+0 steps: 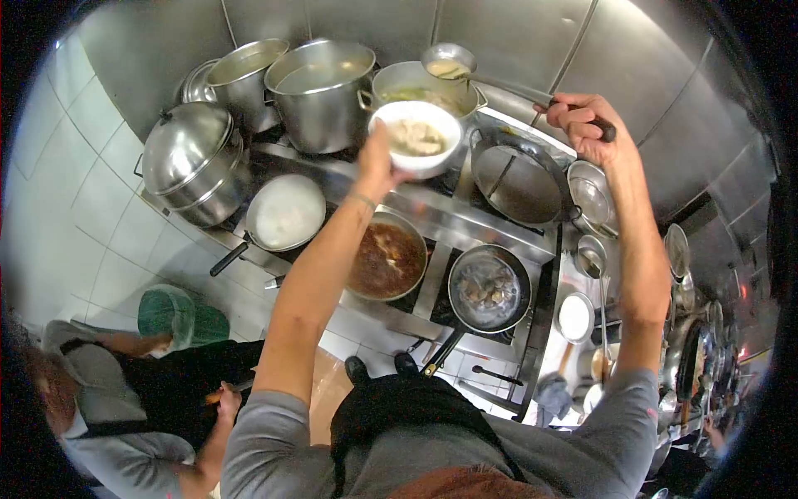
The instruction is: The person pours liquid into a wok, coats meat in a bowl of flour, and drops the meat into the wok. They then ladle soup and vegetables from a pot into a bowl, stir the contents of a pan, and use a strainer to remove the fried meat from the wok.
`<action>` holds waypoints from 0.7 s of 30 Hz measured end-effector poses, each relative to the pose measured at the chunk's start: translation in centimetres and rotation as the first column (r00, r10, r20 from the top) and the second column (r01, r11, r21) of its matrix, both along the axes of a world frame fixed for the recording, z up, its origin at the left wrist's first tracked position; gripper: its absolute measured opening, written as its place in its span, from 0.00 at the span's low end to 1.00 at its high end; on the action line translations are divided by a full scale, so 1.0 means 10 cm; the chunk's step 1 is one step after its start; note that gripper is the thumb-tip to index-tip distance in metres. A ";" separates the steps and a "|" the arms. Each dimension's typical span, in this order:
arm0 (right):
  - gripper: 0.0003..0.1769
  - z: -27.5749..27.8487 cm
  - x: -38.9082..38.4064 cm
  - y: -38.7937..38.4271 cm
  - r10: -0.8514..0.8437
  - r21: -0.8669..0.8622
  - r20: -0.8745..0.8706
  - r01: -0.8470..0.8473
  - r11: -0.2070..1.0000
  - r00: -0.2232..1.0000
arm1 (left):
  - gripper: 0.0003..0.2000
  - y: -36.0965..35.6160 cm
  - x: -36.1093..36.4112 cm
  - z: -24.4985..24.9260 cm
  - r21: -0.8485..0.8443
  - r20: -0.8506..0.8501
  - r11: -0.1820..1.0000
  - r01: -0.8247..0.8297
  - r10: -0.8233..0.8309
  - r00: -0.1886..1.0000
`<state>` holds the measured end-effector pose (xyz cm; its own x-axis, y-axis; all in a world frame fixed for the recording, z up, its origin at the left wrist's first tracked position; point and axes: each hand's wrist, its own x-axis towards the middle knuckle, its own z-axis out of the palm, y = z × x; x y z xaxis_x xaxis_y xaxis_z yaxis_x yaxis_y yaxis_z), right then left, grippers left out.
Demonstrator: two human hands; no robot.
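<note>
My left hand point(380, 165) grips a white bowl point(426, 170) by its left side, holding it over the front of the wide pot point(391, 81). Pale pieces of food in light liquid show inside the bowl. My right hand point(585, 126) is closed around the dark handle end of a long metal ladle point(517, 93). The ladle's cup, with yellowish broth and some pieces in it, hangs above the back of that pot, apart from the bowl. Greenish broth is visible in the pot.
On the stove stand tall stockpots point(320, 121), a lidded steamer point(187, 158), a wok point(519, 187), a pan of red-brown sauce point(386, 262), a pan of shellfish point(489, 293) and a white-filled pan point(287, 212). A co-worker point(125, 391) is at lower left, near a green bin point(179, 320).
</note>
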<state>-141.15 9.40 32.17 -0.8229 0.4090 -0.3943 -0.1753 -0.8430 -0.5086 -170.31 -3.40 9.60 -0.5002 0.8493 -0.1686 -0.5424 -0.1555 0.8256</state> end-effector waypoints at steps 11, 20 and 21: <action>0.14 0.17 0.65 -0.53 0.102 -0.010 0.093 -0.102 0.995 0.990 | 0.31 0.41 0.02 0.15 -0.022 0.087 0.999 -0.030 0.032 0.996; 0.20 -0.12 0.97 -1.30 -0.225 0.809 0.492 -0.346 0.476 0.841 | 0.33 0.24 0.15 0.24 -0.009 0.016 0.999 -0.032 0.032 0.999; 0.23 -0.14 1.06 -1.34 -0.264 0.834 0.514 -0.403 0.378 0.816 | 0.34 0.19 0.21 0.26 0.007 0.001 0.999 -0.046 0.046 0.999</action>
